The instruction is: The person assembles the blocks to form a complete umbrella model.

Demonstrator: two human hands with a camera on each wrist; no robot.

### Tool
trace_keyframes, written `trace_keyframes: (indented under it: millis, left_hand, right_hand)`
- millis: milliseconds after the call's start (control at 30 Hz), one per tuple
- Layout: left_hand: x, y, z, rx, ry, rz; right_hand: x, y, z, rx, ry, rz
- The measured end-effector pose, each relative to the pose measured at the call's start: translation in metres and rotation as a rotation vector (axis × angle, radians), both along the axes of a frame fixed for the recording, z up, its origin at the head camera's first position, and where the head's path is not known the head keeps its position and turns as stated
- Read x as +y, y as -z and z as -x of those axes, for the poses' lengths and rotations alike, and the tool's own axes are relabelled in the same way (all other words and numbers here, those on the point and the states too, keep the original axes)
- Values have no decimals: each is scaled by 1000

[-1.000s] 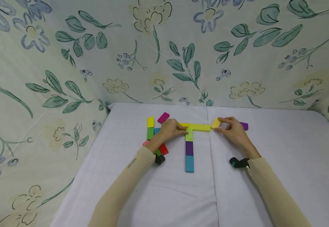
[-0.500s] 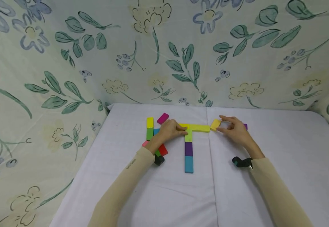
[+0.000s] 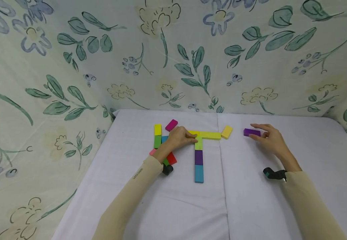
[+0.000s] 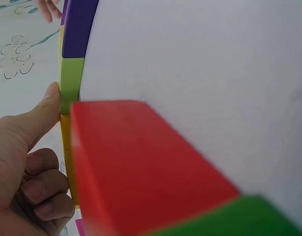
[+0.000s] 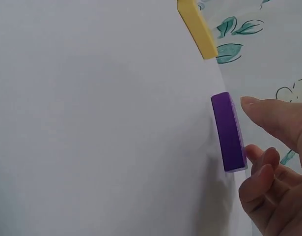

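Observation:
My left hand [image 3: 180, 138] pinches the left yellow block [image 3: 193, 132] of a T-shaped row, thumb tip close to the lime block [image 4: 71, 81] and the other fingers curled in the left wrist view. A long yellow block [image 3: 210, 135] forms the bar's right part; a purple block [image 3: 198, 157] and a blue block [image 3: 198, 174] continue the stem. My right hand [image 3: 270, 139] reaches around a loose purple block [image 5: 229, 132], thumb and fingers spread apart at its sides. Slanted at the bar's right end lies another yellow block [image 3: 226, 132].
Left of the T, partly under my left forearm, lie several blocks, among them a red block [image 3: 171, 158], a green block [image 3: 157, 142] and a yellow block [image 3: 158, 129]. A magenta block [image 3: 171, 125] lies behind them. Floral cloth [image 3: 161, 50] hangs beyond the white table [image 3: 311, 150].
My right hand has let go of the slanted yellow block and moved right to the loose purple block. That yellow block stays at the bar's end. My left hand keeps its place.

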State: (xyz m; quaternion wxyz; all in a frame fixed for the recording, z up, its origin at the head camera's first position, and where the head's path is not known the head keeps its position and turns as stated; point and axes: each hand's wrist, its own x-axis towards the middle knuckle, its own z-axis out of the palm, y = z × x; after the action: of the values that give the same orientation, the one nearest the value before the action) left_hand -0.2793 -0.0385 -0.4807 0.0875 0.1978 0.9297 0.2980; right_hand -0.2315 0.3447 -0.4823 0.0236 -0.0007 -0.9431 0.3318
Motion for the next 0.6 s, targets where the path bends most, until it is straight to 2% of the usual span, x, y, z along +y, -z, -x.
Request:
trace_keyframes:
  millis: [200,367,500,600]
  left_hand:
    - [0,2,1,4,5,-7]
    - [-1,3,2,2,6,-11]
    - [-1,5,2,16,16,-24]
    - [-2,5,2,17,21,-29]
  right_hand:
    - [14,9,-2,2,-12,-13]
    - [17,15,-3,40,-29,8]
    - [14,16,-4,64,-2,5]
    - [10,17,-5,48,29,-14]
